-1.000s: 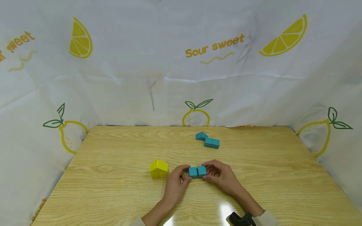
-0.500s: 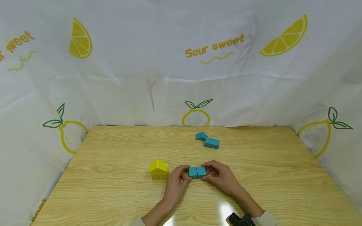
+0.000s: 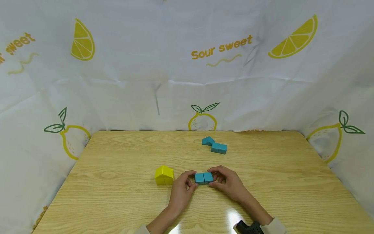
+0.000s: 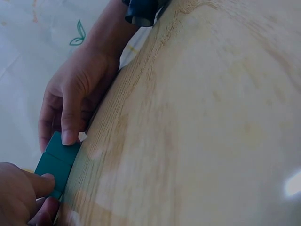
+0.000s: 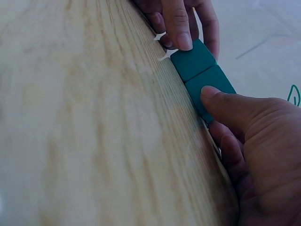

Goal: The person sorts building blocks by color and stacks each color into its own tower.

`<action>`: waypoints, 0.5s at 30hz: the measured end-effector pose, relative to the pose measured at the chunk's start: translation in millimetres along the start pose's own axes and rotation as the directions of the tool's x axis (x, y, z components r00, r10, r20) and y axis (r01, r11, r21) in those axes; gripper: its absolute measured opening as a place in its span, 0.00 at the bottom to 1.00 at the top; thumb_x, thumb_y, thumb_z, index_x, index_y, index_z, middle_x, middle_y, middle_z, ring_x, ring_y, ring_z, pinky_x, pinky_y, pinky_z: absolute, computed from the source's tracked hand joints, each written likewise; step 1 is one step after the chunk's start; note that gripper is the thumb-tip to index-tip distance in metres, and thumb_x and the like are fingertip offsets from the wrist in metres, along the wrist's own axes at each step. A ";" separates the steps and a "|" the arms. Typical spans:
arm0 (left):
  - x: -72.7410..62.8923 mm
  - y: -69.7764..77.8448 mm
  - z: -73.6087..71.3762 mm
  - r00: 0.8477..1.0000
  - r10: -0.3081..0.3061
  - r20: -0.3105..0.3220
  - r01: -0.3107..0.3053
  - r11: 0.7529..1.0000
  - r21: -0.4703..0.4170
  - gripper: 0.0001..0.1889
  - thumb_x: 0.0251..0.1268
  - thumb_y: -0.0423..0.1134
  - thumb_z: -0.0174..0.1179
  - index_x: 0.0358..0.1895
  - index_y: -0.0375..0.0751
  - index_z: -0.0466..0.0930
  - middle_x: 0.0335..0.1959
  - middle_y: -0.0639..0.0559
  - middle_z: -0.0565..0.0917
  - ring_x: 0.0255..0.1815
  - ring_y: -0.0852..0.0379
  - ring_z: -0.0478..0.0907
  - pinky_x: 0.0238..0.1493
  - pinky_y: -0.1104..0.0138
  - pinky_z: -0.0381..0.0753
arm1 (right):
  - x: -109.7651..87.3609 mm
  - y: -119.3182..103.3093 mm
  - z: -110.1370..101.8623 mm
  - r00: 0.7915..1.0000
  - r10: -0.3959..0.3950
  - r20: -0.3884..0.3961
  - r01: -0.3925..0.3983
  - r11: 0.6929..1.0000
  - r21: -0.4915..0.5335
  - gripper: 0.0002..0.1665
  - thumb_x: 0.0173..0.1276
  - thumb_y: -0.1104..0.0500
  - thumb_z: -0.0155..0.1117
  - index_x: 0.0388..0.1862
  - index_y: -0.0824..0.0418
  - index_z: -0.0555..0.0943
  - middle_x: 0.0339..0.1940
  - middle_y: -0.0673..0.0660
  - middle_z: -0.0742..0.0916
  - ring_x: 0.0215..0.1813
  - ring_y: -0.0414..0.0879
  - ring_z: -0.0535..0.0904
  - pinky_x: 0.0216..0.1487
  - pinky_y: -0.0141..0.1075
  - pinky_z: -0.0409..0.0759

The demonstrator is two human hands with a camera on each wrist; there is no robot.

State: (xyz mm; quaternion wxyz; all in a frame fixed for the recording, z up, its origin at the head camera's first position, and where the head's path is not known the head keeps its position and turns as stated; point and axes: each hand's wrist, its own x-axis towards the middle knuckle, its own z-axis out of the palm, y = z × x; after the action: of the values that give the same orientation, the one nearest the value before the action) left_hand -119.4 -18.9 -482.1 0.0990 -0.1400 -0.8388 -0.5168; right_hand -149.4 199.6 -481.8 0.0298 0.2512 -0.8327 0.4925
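Two blue cube blocks lie side by side on the wooden table, touching each other. My left hand (image 3: 181, 191) pinches the left blue block (image 3: 199, 178) between thumb and index finger. From the other side, my right hand (image 3: 229, 182) pinches the right blue block (image 3: 208, 177) in the same manner. In the left wrist view the left thumb presses on the near face of its block (image 4: 52, 170). The right wrist view has both blocks meeting along a thin seam, the right thumb on the lower block (image 5: 210, 88).
Left of my left hand stands a small yellow house shape (image 3: 164, 175) made of blocks. Farther back are a blue roof-shaped block (image 3: 208, 140) and two more blue blocks (image 3: 218, 148) side by side. A white lemon-print cloth (image 3: 131, 97) hangs behind the wooden table (image 3: 117, 201).
A second ago a narrow gap parted the two held blocks. My right hand has slid its block slightly left against the other. The left hand has stayed put.
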 end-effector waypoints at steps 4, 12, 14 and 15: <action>0.0 0.9 -0.5 1.000 -0.004 -0.001 0.004 1.000 -0.007 0.21 0.54 0.26 0.68 0.53 0.36 0.78 0.33 0.52 0.80 0.19 0.68 0.64 0.17 0.75 0.65 | 0.0 -0.4 -0.6 1.000 -0.012 0.008 0.012 1.000 0.000 0.25 0.58 0.57 0.73 0.54 0.58 0.79 0.33 0.48 0.81 0.30 0.42 0.76 0.28 0.33 0.76; -0.3 2.3 -1.9 0.999 -0.042 0.021 0.043 0.999 -0.013 0.20 0.55 0.27 0.68 0.52 0.37 0.78 0.29 0.54 0.77 0.19 0.67 0.64 0.18 0.74 0.65 | 0.4 -0.3 -0.5 1.000 -0.015 0.010 0.016 1.000 -0.007 0.25 0.57 0.58 0.74 0.54 0.58 0.79 0.33 0.48 0.81 0.29 0.41 0.75 0.28 0.33 0.76; -0.1 2.5 -2.0 0.999 -0.045 0.024 0.046 0.999 -0.014 0.20 0.55 0.27 0.68 0.53 0.37 0.78 0.28 0.55 0.76 0.19 0.68 0.64 0.18 0.74 0.65 | 0.4 -0.1 -0.8 1.000 -0.024 0.008 0.024 1.000 -0.003 0.26 0.57 0.58 0.74 0.54 0.58 0.79 0.34 0.49 0.81 0.30 0.41 0.76 0.28 0.33 0.76; -0.1 2.7 -2.1 0.999 -0.047 0.026 0.048 0.999 -0.014 0.20 0.55 0.27 0.68 0.53 0.37 0.78 0.28 0.54 0.76 0.19 0.68 0.64 0.18 0.74 0.65 | 0.4 0.0 -1.0 0.999 -0.032 0.005 0.032 0.999 0.002 0.26 0.57 0.59 0.74 0.55 0.59 0.79 0.34 0.49 0.81 0.30 0.41 0.76 0.28 0.33 0.76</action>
State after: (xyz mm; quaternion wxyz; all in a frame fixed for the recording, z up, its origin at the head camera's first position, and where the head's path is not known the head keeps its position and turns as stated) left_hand -118.4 -19.6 -479.0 0.0747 -0.1275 -0.8392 -0.5233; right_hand -149.9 200.3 -481.1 0.0354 0.2657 -0.8283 0.4920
